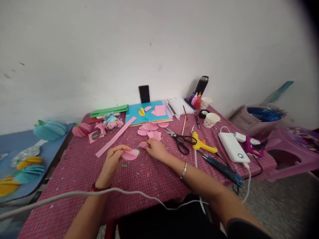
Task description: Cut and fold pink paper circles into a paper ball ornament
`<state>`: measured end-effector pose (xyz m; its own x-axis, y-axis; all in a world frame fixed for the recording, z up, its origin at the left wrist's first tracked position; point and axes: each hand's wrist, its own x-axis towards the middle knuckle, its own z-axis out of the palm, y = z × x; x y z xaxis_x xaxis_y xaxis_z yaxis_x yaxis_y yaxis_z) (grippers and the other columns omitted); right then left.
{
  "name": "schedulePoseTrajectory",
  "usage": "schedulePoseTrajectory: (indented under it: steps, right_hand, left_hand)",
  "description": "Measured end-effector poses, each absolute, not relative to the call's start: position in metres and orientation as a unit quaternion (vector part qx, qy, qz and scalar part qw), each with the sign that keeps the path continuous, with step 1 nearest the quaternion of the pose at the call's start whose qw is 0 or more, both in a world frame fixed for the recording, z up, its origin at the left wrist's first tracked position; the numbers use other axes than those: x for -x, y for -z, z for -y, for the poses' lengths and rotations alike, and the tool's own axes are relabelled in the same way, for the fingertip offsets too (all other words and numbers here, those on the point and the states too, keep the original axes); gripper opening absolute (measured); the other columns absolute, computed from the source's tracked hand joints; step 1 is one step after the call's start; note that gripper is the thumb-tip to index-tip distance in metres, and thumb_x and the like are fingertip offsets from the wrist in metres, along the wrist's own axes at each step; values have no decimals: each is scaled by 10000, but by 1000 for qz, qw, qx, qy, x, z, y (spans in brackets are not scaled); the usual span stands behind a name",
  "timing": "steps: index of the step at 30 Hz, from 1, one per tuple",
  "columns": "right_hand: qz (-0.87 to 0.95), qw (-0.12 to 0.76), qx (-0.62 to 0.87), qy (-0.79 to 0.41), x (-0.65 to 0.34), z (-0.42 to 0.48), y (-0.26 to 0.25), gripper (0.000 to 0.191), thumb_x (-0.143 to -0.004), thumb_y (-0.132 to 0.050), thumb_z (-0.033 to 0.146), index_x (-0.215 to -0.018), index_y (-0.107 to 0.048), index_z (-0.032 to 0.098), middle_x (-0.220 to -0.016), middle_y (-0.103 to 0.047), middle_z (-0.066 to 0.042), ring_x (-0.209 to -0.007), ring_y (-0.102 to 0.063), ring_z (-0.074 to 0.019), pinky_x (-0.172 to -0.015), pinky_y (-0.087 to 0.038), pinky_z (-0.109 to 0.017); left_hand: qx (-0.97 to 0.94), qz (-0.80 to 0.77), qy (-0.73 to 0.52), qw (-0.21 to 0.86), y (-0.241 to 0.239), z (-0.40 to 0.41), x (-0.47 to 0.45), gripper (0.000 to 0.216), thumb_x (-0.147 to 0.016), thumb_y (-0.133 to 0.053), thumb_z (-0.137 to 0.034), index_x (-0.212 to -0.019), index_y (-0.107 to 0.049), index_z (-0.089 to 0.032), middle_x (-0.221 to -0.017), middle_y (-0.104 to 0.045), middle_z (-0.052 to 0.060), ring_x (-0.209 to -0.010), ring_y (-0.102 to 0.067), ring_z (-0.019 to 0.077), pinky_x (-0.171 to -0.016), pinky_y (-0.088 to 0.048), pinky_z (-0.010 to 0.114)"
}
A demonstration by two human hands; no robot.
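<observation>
Between the fingers of my left hand (115, 161) is a pink paper circle (131, 155), which looks partly folded. My right hand (156, 149) pinches a smaller-looking pink paper piece (143, 145) just to the right of it; its full shape is hidden by the fingers. Behind my right hand lies a loose pile of pink paper circles (147, 128). A long pink paper strip (116, 136) stretches diagonally beyond my left hand. Black-handled scissors (180, 139) lie partly open to the right of my right hand.
A yellow glue gun (203, 145), a blue-handled tool (221, 168), a white power bank (233, 147) and paper cups (211, 120) occupy the right side. A white cable (119, 190) crosses in front of my forearms. Finished paper pumpkins (50, 130) sit at left.
</observation>
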<state>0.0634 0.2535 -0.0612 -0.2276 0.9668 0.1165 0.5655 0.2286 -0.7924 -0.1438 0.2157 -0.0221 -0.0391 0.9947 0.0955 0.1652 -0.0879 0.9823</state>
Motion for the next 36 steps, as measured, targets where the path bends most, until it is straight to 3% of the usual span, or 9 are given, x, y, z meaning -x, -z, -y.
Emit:
schedulePoseTrajectory:
  steps: [9, 13, 15, 20, 23, 25, 28, 31, 36]
  right_hand:
    - [716, 354, 431, -419, -87, -242, 31, 197, -798, -542, 279, -639, -475, 186, -594, -438, 49, -560, -419, -105, -529, -333, -219]
    - [704, 395, 419, -415, -95, -232, 27, 105, -770, -620, 256, -820, -566, 181, -818, -542, -3, -711, -483, -127, -635, -387, -244]
    - [679, 412, 397, -460, -99, -232, 29, 229, -780, -641, 290, -970, -564, 188, -916, -558, -26, -745, -500, -130, -655, -408, -255]
    - [576, 454, 375, -567, -110, -243, 37, 249, -789, -618, 381, -684, -495, 193, -621, -455, 49, -562, -417, -98, -545, -341, -235]
    - [501, 530, 423, -538, -116, -248, 42, 224, -779, -618, 369, -699, -491, 203, -601, -476, 53, -544, -428, -103, -534, -343, -237]
    - [467, 531, 428, -563, -116, -248, 45, 212, -772, -621, 365, -727, -483, 212, -597, -492, 56, -527, -448, -107, -522, -368, -237]
    - [448, 501, 420, -610, -106, -243, 54, 211, -755, -627, 352, -762, -460, 221, -625, -518, 57, -527, -488, -114, -520, -416, -247]
    - [463, 482, 416, -617, -91, -233, 62, 209, -740, -636, 317, -741, -453, 214, -632, -513, 58, -534, -488, -109, -518, -410, -241]
    - [508, 468, 385, -612, -79, -220, 64, 206, -787, -612, 303, -735, -437, 208, -609, -464, 71, -538, -444, -95, -520, -367, -223]
  left_hand:
    - [-621, -541, -386, 415, 8, -218, 107, 311, -778, -586, -397, -586, -638, -157, -539, -533, -11, -533, -439, 134, -512, -301, 243]
    - [-623, -531, -383, 427, 9, -217, 86, 322, -806, -561, -374, -565, -549, -161, -539, -436, -37, -525, -383, 110, -492, -262, 231]
    - [-614, -527, -385, 444, 12, -216, 82, 308, -817, -549, -368, -595, -571, -157, -562, -460, -31, -536, -395, 109, -496, -279, 229]
    - [-528, -505, -462, 503, 32, -219, 82, 245, -802, -627, -325, -636, -663, -149, -616, -576, -7, -596, -476, 110, -546, -354, 215]
    - [-458, -503, -509, 527, 43, -222, 81, 111, -718, -724, -254, -795, -718, -175, -728, -666, 0, -667, -556, 111, -629, -427, 206]
    - [-379, -489, -527, 583, 46, -222, 78, 263, -650, -778, -219, -904, -712, -198, -792, -695, 1, -691, -597, 113, -660, -468, 213]
    - [-251, -458, -538, 662, 48, -217, 70, 253, -564, -834, -198, -762, -677, -178, -794, -697, 2, -701, -629, 114, -683, -507, 225]
    - [-252, -465, -513, 676, 53, -208, 60, 238, -607, -823, -278, -686, -628, -166, -698, -650, -14, -618, -595, 99, -615, -499, 218]
    - [-424, -532, -426, 596, 66, -202, 57, 364, -796, -626, -485, -640, -586, -159, -496, -470, -45, -444, -403, 85, -438, -326, 210]
